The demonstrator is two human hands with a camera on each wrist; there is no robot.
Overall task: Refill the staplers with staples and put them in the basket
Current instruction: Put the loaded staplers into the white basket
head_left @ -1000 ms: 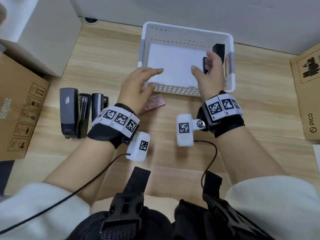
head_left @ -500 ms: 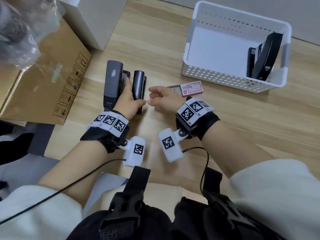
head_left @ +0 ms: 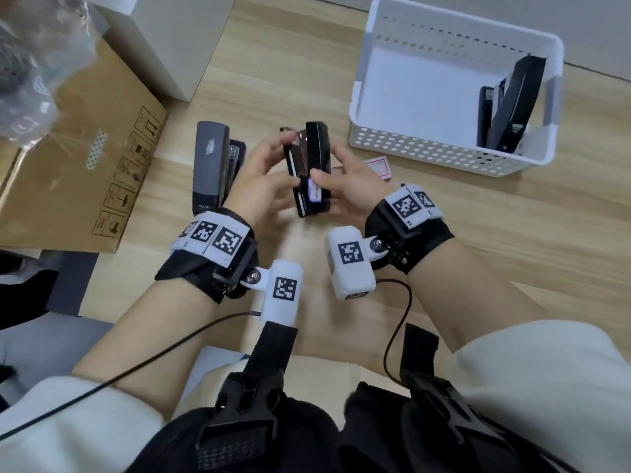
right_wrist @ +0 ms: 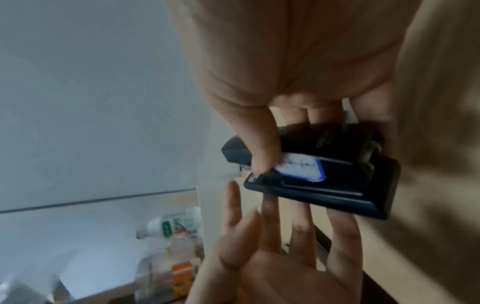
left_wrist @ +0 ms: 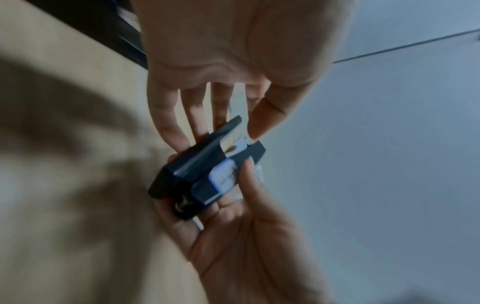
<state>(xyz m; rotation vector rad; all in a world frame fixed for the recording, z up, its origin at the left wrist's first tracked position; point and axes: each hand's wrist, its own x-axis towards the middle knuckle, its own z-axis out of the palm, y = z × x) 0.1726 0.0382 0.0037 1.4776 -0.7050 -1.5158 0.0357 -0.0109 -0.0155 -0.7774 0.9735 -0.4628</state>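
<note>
A small black stapler (head_left: 309, 169) with a blue-edged white label is held above the wooden table between both hands. My left hand (head_left: 273, 162) pinches its left side between thumb and fingers. My right hand (head_left: 336, 172) grips the right side, with the thumb on the label. In the left wrist view, the stapler (left_wrist: 207, 168) lies between my left fingers (left_wrist: 179, 135) and the right hand. In the right wrist view, the right thumb presses the stapler (right_wrist: 324, 179). Another black stapler (head_left: 508, 107) leans in the white basket (head_left: 426, 151). A larger grey stapler (head_left: 210, 165) lies on the table.
A red and white staple box (head_left: 378, 167) lies in front of the basket, just behind my right hand. A cardboard box (head_left: 85, 158) and a white box (head_left: 177, 39) stand at the left. A water bottle (right_wrist: 171, 224) shows in the right wrist view.
My right hand left the basket, where a stapler now leans. My left hand took the small black stapler off the table and lifted it, and the right hand joined it.
</note>
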